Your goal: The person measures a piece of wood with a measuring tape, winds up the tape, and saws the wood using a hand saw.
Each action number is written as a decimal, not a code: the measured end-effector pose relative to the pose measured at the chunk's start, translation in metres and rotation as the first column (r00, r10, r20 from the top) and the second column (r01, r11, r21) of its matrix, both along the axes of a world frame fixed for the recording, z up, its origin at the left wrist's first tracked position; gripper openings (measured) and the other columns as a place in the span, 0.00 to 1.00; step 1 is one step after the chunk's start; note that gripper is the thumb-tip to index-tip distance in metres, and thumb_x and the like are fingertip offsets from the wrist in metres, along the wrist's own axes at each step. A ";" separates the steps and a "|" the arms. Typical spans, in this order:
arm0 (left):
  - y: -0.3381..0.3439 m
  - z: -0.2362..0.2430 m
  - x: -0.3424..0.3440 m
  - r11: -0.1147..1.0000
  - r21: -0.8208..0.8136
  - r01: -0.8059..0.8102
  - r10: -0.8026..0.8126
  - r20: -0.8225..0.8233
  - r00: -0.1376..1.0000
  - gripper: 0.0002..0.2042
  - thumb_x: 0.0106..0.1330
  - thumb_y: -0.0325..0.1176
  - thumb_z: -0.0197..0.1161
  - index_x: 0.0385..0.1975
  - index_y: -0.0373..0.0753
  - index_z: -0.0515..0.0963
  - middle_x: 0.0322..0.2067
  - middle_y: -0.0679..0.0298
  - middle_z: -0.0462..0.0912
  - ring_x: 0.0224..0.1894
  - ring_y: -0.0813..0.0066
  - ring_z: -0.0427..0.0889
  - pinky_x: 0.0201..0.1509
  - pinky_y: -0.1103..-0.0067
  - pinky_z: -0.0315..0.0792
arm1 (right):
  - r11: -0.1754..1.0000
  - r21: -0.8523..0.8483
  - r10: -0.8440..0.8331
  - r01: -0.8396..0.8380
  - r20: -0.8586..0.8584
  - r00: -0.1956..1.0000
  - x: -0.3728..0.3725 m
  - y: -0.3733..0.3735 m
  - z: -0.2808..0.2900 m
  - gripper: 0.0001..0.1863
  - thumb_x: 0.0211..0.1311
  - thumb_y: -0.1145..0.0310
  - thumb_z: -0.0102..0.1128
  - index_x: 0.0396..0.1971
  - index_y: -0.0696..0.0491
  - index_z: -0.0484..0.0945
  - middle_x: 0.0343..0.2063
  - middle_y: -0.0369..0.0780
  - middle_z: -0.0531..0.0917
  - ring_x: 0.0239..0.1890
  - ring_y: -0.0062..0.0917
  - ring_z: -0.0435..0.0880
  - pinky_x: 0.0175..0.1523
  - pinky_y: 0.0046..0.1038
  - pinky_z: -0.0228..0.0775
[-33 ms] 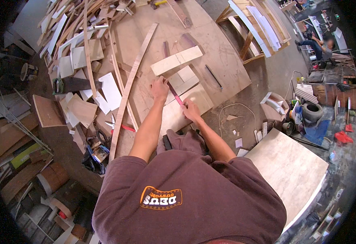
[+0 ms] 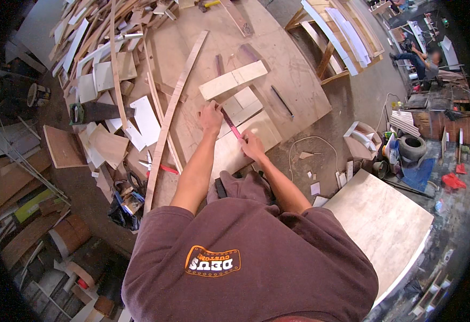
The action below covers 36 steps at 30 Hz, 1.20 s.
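My left hand (image 2: pixel 210 117) is closed at the upper end of a narrow red-pink tool (image 2: pixel 229 124), and my right hand (image 2: pixel 251 144) grips its lower end. The tool lies across pale plywood pieces (image 2: pixel 267 130) on the wooden work board (image 2: pixel 302 94). Just above my hands are smaller stacked boards (image 2: pixel 245 102) and a thicker pale block (image 2: pixel 232 79) set crosswise. A dark pen-like stick (image 2: pixel 282 102) lies to their right. A long wooden strip (image 2: pixel 176 102) runs diagonally left of my left arm.
An offcut pile (image 2: pixel 90 43) and saw (image 2: pixel 101 112) are at left, with red-handled pliers (image 2: pixel 165 168). A wooden frame (image 2: pixel 337 37) stands upper right, a seated person (image 2: pixel 423 67) beyond it. A pale sheet (image 2: pixel 380 225) lies lower right, near a cable (image 2: pixel 313 138).
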State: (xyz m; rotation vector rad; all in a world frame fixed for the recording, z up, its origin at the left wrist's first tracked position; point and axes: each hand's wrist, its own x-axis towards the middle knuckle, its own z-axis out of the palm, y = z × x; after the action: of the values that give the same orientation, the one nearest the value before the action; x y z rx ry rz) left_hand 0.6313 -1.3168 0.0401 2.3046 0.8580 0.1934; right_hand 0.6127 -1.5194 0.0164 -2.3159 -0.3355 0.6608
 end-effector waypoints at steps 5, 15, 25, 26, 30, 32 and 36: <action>0.000 0.000 0.000 0.999 -0.029 -0.020 0.019 -0.025 1.000 0.06 0.62 0.38 0.61 0.31 0.45 0.80 0.33 0.62 0.84 0.49 0.59 0.76 0.54 0.60 0.66 | 1.000 0.005 0.005 -0.005 0.000 1.000 -0.001 0.001 0.004 0.07 0.64 0.66 0.55 0.39 0.51 0.74 0.16 0.38 0.81 0.14 0.25 0.80 0.24 0.30 0.71; -0.005 0.002 0.003 0.998 0.015 -0.054 0.054 0.006 0.999 0.04 0.61 0.37 0.63 0.32 0.46 0.81 0.31 0.61 0.84 0.46 0.60 0.77 0.51 0.60 0.67 | 0.999 -0.038 -0.044 0.039 -0.149 0.988 0.005 0.002 0.018 0.10 0.62 0.62 0.59 0.40 0.49 0.75 0.26 0.44 0.83 0.31 0.39 0.84 0.39 0.41 0.72; 0.008 -0.011 0.000 0.999 -0.016 -0.033 0.035 0.168 0.985 0.07 0.62 0.36 0.62 0.33 0.41 0.81 0.32 0.59 0.83 0.44 0.57 0.77 0.48 0.67 0.70 | 0.950 0.302 0.029 0.082 -0.348 0.937 0.025 0.000 0.063 0.12 0.66 0.68 0.56 0.45 0.57 0.71 0.17 0.40 0.79 0.17 0.22 0.79 0.22 0.25 0.69; 0.007 -0.009 0.006 0.999 -0.016 -0.043 0.045 0.173 0.984 0.07 0.62 0.36 0.62 0.33 0.41 0.81 0.32 0.59 0.83 0.44 0.57 0.77 0.48 0.67 0.70 | 0.925 0.358 0.006 0.130 -0.355 0.935 0.030 0.000 0.069 0.13 0.66 0.68 0.57 0.46 0.58 0.71 0.16 0.40 0.79 0.16 0.22 0.79 0.20 0.25 0.68; 0.014 0.016 0.032 0.997 0.053 -0.065 0.045 0.309 0.950 0.08 0.61 0.36 0.63 0.34 0.39 0.82 0.36 0.57 0.83 0.45 0.56 0.77 0.50 0.67 0.70 | 0.905 0.397 -0.010 0.153 -0.339 0.941 0.060 0.008 0.086 0.16 0.66 0.68 0.58 0.49 0.58 0.69 0.16 0.41 0.79 0.16 0.22 0.79 0.21 0.26 0.70; 0.020 0.022 0.051 0.994 0.078 -0.079 0.046 0.360 0.932 0.09 0.60 0.35 0.64 0.35 0.38 0.82 0.36 0.55 0.82 0.45 0.55 0.77 0.50 0.66 0.70 | 0.896 0.413 0.011 0.164 -0.389 0.921 0.075 0.017 0.074 0.16 0.66 0.69 0.57 0.49 0.58 0.68 0.18 0.42 0.80 0.16 0.23 0.79 0.21 0.26 0.71; 0.043 0.002 0.070 0.985 0.135 -0.109 0.086 0.163 0.983 0.08 0.61 0.38 0.62 0.35 0.46 0.83 0.41 0.63 0.82 0.52 0.62 0.74 0.58 0.62 0.62 | 0.918 0.386 0.083 0.088 -0.403 0.911 0.094 0.047 0.054 0.15 0.67 0.71 0.55 0.48 0.57 0.64 0.17 0.41 0.77 0.15 0.23 0.78 0.20 0.26 0.71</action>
State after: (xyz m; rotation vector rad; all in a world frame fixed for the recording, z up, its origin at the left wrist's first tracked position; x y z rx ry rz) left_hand 0.7013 -1.2739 0.0422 2.3438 0.9027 0.4873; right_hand 0.7071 -1.4722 0.0708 -1.7361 -0.2396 0.9630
